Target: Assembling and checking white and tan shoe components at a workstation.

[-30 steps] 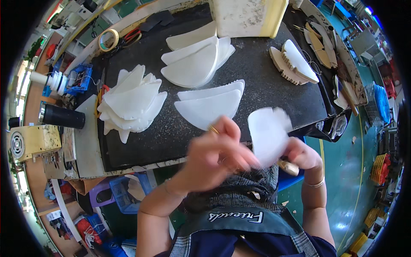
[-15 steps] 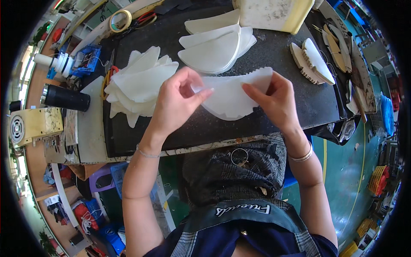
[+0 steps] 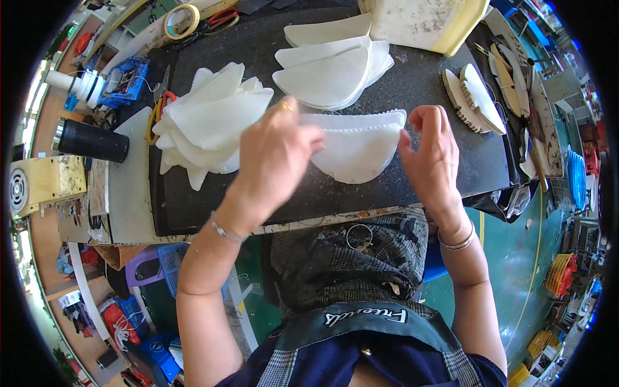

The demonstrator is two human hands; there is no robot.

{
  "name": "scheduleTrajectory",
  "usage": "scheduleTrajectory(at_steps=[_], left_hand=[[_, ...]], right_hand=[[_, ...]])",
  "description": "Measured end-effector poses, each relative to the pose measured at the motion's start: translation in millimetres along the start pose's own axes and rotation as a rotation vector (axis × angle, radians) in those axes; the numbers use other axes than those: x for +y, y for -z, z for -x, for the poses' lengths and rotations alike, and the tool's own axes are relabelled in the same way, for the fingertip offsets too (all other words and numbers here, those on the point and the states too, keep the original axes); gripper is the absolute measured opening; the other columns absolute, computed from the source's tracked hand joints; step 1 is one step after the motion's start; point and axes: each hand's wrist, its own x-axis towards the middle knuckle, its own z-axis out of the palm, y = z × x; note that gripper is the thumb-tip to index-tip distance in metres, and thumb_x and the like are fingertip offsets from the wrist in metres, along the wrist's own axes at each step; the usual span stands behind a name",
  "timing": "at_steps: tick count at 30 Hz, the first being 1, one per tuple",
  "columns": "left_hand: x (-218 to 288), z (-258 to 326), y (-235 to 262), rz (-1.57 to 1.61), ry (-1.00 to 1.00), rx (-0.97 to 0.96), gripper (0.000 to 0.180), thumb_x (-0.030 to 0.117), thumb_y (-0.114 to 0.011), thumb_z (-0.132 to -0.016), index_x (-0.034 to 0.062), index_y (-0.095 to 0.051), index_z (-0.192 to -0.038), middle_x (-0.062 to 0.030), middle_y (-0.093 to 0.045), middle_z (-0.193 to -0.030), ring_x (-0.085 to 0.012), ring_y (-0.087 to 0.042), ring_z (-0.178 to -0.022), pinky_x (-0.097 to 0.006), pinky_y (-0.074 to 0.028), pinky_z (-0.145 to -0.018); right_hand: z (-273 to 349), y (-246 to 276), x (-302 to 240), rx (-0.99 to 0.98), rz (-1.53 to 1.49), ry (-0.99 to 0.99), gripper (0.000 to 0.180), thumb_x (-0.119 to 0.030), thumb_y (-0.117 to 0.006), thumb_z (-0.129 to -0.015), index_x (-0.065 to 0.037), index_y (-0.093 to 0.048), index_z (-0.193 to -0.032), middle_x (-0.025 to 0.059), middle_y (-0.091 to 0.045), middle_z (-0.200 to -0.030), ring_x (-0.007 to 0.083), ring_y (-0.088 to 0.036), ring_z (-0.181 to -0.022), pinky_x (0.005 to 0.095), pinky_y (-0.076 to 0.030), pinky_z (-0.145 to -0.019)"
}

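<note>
A white half-moon sheet (image 3: 358, 151) lies on the black work mat between my hands, a strip with a notched edge folded over along its straight far side. My right hand (image 3: 433, 151) is at its right end, fingers curved and thumb apart from them, with nothing in it. On the left end, my left hand (image 3: 274, 158) is smeared by motion; its fingertips are close to the sheet, and I cannot tell whether they touch it. A fanned pile of white cut sheets (image 3: 216, 119) lies beside my left hand, and more half-moon sheets (image 3: 325, 74) are stacked beyond.
Two notched templates (image 3: 474, 100) stand at the right of the mat, with knives and tools (image 3: 509, 74) past them. A pale block (image 3: 422, 22) is at the back. Scissors (image 3: 158, 116), a tape roll (image 3: 182, 22) and a black flask (image 3: 90, 140) are on the left.
The white sheet was held up in both hands; now it lies on the mat with its notched edge folded over. My right hand has let go and my left hand has shifted, blurred.
</note>
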Motion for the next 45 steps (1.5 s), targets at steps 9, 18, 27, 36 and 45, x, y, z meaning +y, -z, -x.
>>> scheduleTrajectory(at_steps=[9, 18, 27, 36, 45], left_hand=[[61, 80, -30, 0.286, -0.255, -0.107, 0.062, 0.007, -0.074, -0.068, 0.0002, -0.053, -0.127, -0.0193, -0.054, -0.129, -0.0319, -0.057, -0.115, -0.041, -0.044, -0.1], [87, 60, -15, 1.409, 0.688, 0.421, 0.025, 0.008, -0.058, -0.094, -0.0018, -0.047, -0.114, -0.0071, -0.058, -0.104, -0.0087, -0.056, -0.091, -0.024, -0.048, -0.079], [120, 34, 3, 2.17, 0.884, -0.711, 0.033, 0.025, -0.05, -0.099, -0.002, -0.052, -0.118, -0.0203, -0.063, -0.11, -0.0277, -0.065, -0.099, -0.039, -0.052, -0.091], [77, 6, -30, 0.118, -0.067, -0.212, 0.077, 0.054, -0.06, -0.082, -0.0019, -0.047, -0.134, -0.022, -0.041, -0.142, -0.0399, -0.036, -0.133, -0.055, -0.022, -0.109], [84, 5, -33, 0.025, -0.073, -0.233, 0.083, 0.058, -0.054, -0.084, -0.0043, -0.042, -0.137, -0.0236, -0.039, -0.143, -0.0388, -0.034, -0.135, -0.053, -0.02, -0.109]], right_hand=[[-4, 6, 39, -0.12, -0.232, 0.258, 0.035, 0.002, -0.062, -0.077, -0.001, -0.058, -0.113, 0.0158, -0.063, -0.116, 0.031, -0.058, -0.113, 0.0402, -0.044, -0.099], [-14, 69, 159, 0.141, -0.348, -0.203, 0.038, -0.005, -0.072, -0.077, -0.003, -0.063, -0.114, 0.0088, -0.068, -0.105, 0.016, -0.063, -0.097, 0.0291, -0.05, -0.087], [-20, 12, 65, -0.187, -0.177, 0.378, 0.035, 0.002, -0.066, -0.072, -0.007, -0.066, -0.105, 0.0061, -0.066, -0.112, 0.03, -0.053, -0.113, 0.0396, -0.041, -0.099], [-30, 70, 104, 0.104, -0.273, 0.033, 0.054, -0.005, -0.077, -0.066, -0.009, -0.062, -0.119, 0.0103, -0.06, -0.122, 0.0281, -0.05, -0.116, 0.0397, -0.041, -0.099], [-12, 91, 169, 0.172, -0.171, -0.154, 0.031, -0.007, -0.07, -0.078, -0.005, -0.068, -0.109, 0.014, -0.069, -0.103, 0.0281, -0.065, -0.097, 0.0344, -0.048, -0.087]])
